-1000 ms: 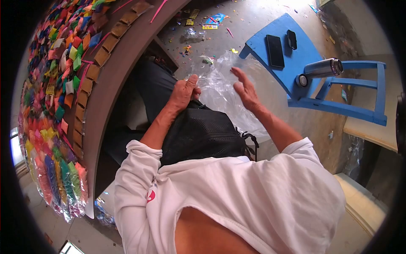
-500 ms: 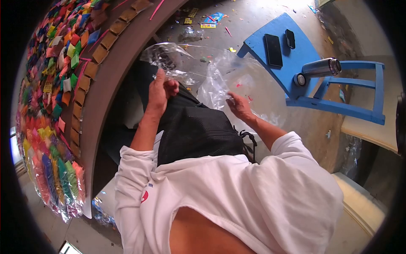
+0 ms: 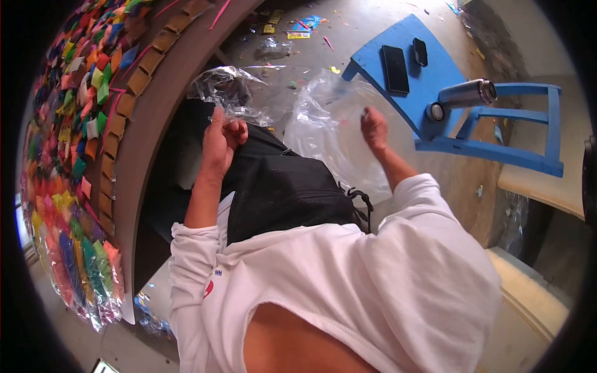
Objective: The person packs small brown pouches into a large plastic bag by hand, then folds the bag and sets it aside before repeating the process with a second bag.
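Observation:
My left hand point(image 3: 221, 142) is closed over my lap, near the table edge, with its thumb up. It grips crinkled clear plastic film point(image 3: 225, 90), which bunches up just beyond the fingers. A large clear plastic bag point(image 3: 320, 118) spreads over the floor side of my legs, between my two hands. My right hand point(image 3: 375, 129) is closed in a fist and overlaps the far side of that bag in this view. What its fingers hold, if anything, I cannot tell.
The table point(image 3: 140, 161) at left bears many colourful small packets point(image 3: 93, 93) and filled clear bags point(image 3: 84, 264). A blue chair point(image 3: 388, 46) at right holds a phone point(image 3: 395, 69), a black case point(image 3: 420, 53), a steel flask point(image 3: 463, 93) and its cap point(image 3: 435, 112). Scraps litter the floor.
My right hand has moved up and to the right, away from the bag's crumpled part, and its fingers have closed. My left hand has shifted slightly left with the film.

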`<state>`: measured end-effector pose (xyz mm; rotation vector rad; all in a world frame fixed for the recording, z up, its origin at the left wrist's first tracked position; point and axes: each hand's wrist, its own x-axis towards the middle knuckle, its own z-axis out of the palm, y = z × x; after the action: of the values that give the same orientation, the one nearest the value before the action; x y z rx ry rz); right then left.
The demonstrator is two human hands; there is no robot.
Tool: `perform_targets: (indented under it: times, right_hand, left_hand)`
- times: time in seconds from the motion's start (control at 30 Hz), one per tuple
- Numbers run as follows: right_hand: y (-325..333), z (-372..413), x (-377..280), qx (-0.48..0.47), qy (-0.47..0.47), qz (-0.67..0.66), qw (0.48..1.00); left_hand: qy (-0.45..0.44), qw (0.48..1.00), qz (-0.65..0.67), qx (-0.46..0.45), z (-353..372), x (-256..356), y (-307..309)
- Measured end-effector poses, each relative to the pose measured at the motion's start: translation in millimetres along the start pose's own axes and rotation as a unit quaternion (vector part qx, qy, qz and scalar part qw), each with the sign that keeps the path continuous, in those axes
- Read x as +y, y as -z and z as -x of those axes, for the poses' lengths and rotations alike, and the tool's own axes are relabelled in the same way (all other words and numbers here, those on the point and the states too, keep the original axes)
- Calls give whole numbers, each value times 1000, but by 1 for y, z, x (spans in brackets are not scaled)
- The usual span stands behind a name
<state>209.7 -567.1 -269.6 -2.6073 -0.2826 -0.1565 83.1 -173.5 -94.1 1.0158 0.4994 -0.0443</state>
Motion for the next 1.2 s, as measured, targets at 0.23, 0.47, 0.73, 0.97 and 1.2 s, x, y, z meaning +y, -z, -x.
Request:
perform_targets:
  times: [0.23, 0.47, 0.73, 0.97, 1.2]
  right_hand:
    - [-114, 62, 60, -489, 360, 211, 766]
    - [34, -52, -80, -44, -9, -149, 988]
    - [99, -75, -310, -312, 14, -670, 673]
    - [115, -85, -359, -356, 92, -550, 750]
    - [119, -77, -379, -348, 57, -604, 714]
  left_hand:
    - [-15, 1000, 10, 16, 23, 13, 13]
    - [-28, 992, 122, 3, 67, 37, 13]
    - [-94, 979, 177, 23, 112, 70, 23]
    - [-166, 966, 175, 92, 147, 66, 61]
    - [-206, 966, 75, 138, 169, 66, 78]
